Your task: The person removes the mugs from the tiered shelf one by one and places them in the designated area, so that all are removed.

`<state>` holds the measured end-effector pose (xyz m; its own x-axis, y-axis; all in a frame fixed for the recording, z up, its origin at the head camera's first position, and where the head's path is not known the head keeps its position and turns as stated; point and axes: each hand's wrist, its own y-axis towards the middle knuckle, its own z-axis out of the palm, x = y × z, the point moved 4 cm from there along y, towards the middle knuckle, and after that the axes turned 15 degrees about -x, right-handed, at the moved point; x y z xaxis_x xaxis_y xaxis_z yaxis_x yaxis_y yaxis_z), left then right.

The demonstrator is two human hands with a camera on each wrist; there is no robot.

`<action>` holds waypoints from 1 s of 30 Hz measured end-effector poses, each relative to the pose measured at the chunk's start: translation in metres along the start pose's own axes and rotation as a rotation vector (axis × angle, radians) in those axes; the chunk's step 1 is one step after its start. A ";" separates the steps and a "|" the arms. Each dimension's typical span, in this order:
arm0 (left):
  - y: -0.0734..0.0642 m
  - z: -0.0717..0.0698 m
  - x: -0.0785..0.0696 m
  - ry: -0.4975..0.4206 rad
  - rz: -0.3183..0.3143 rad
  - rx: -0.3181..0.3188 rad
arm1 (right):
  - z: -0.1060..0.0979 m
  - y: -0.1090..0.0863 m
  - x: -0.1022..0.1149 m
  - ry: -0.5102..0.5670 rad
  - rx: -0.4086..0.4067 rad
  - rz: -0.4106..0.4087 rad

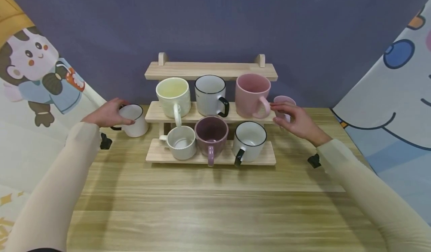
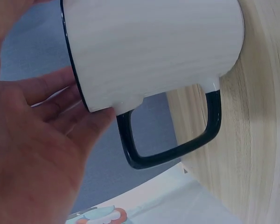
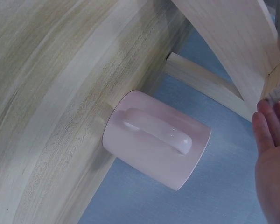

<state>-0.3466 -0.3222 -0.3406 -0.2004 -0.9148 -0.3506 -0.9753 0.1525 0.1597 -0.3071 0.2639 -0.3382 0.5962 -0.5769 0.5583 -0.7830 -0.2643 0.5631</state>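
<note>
Far left on the table, a white mug (image 1: 136, 127) with a black handle stands upright, left hand (image 1: 110, 113) spread wide around its rim, can't tell if it's actually gripping. Middle's a wooden rack (image 1: 212, 70), three mugs (image 1: 207, 103) on the middle tier, three lower mugs (image 1: 204, 143) below. Over right, the right hand (image 1: 297, 123) looks empty, fingers pretty straight by the rack's end, above a small pink mug (image 3: 147, 156) on the table.
</note>
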 end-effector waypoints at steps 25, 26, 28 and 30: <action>-0.001 -0.003 0.006 -0.110 -0.041 0.050 | 0.002 -0.001 -0.001 0.009 -0.005 0.008; -0.002 -0.004 0.005 -0.112 -0.047 0.039 | 0.003 -0.001 0.000 0.008 -0.005 0.004; -0.004 -0.009 0.003 -0.126 -0.059 0.021 | 0.002 -0.001 -0.001 -0.001 -0.007 -0.008; -0.006 -0.015 0.000 -0.152 -0.053 0.005 | 0.002 -0.001 -0.002 -0.008 -0.013 -0.020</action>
<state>-0.3394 -0.3286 -0.3279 -0.1595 -0.8547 -0.4940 -0.9854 0.1074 0.1324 -0.3076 0.2636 -0.3409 0.6107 -0.5773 0.5421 -0.7682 -0.2657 0.5825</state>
